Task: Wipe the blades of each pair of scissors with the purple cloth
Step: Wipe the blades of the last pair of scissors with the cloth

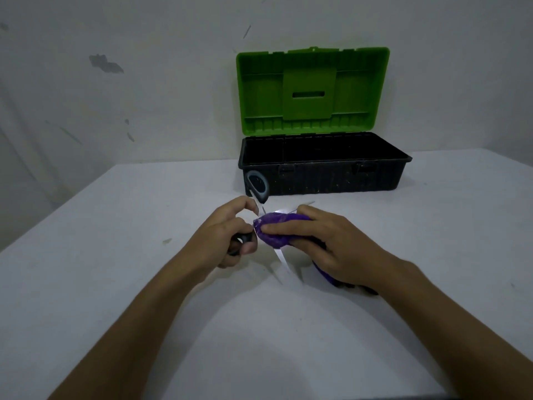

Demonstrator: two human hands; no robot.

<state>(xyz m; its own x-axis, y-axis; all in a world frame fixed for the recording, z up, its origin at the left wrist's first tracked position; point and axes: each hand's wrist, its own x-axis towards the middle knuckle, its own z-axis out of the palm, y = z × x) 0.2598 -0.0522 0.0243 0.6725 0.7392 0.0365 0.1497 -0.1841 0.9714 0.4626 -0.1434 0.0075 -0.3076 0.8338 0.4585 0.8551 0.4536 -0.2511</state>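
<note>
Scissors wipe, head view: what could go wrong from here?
1. The right hand pinches the purple cloth over open scissors; one bare blade sticks out below the cloth, so a slip could nick a finger.
2. The left hand grips only a handle loop, so the blades may swing.
3. The toolbox stands close behind; another handle leans on it and might get knocked.

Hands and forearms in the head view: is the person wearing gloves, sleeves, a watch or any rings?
Nothing that shows. The left hand and right hand are bare, with no gloves and no visible rings. Both forearms are uncovered down to the frame's lower edge, with no sleeve cuff, watch or band at either wrist.
</note>
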